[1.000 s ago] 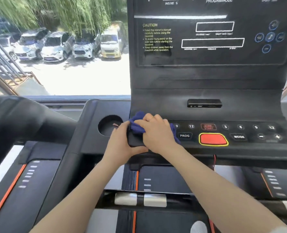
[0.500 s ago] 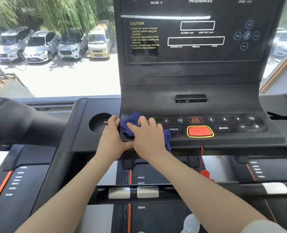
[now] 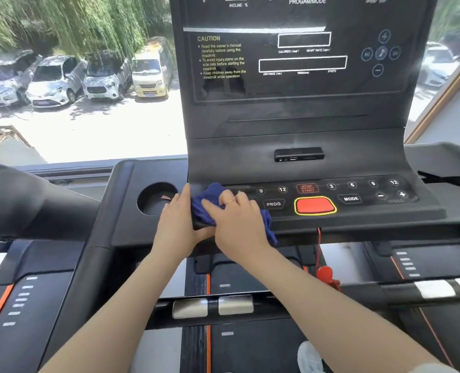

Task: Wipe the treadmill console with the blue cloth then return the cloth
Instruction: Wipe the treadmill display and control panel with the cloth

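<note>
The blue cloth [image 3: 206,204] is bunched on the left end of the button panel of the treadmill console [image 3: 299,135], at the panel's left edge; one fold is draped over the panel's front lip and hangs below it, just right of the wrist. The cloth is pressed down by the right hand [image 3: 237,220], whose fingers are spread and slightly bent over the fabric, a thin ring being seen on one of them; whether the fabric is actually gripped cannot be told. The left hand [image 3: 176,224] is laid against the panel's left edge with its fingers straight and pointing upward, touching the cloth's left side; its thumb is tucked along the panel's front lip under the right hand, so the corner is braced rather than clasped.

Just left of the left hand a round cup holder [image 3: 156,199] is sunk into the side tray, a small pink scrap being visible inside it. To the right of the cloth the panel lies uncovered: the PROG key [image 3: 273,204] is just beside the right hand, the red button [image 3: 314,205] with its yellow border is further along, and the MODE key [image 3: 350,198] is beyond that; the panel's right edge is well apart from both hands. Above the keys a small dark port block [image 3: 299,154] projects from the sloped face; a red safety cord [image 3: 319,246] hangs from the front lip below the red button.
</note>
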Demonstrator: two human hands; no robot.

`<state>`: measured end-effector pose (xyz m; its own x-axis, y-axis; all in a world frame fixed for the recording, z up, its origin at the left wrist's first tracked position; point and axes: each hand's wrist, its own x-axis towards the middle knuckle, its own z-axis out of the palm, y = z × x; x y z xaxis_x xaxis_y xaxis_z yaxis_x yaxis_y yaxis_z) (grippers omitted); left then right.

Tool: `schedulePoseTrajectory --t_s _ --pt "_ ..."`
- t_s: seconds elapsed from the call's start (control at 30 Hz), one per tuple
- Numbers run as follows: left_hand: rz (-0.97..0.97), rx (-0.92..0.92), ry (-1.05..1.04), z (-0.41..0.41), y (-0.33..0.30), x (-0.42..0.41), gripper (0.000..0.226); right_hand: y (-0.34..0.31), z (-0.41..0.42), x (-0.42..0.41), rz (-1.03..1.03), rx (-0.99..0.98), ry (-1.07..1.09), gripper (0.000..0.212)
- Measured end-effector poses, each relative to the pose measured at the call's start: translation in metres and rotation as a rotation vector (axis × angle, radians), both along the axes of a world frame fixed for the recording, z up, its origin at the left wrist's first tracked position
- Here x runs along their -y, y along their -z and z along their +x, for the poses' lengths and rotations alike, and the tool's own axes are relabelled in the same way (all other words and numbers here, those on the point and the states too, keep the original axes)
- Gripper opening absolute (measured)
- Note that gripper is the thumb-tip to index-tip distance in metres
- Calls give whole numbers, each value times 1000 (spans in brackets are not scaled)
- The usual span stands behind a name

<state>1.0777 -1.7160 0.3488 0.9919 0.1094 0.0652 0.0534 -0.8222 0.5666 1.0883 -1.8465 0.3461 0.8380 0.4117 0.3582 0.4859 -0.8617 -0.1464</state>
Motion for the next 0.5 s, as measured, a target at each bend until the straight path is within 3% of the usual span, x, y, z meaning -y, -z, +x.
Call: schedulePoseTrajectory --t_s 0.07,0.17,0.3,0.37,0.5 --pt "102 24 30 -1 -3 3 109 -2 7 25 18 38 -7 41" --pt "175 2 23 -4 -6 6 108 -4 35 82 -1 49 262 42" --pt "86 -8 -22 -8 -5 8 101 -7 52 114 -42 -92 573 45" --pt "62 -13 -40 -8 -5 7 97 -8 42 87 -57 -63 524 42" --pt "132 -47 -39 -9 -13 14 94 -1 7 23 -145 42 155 38"
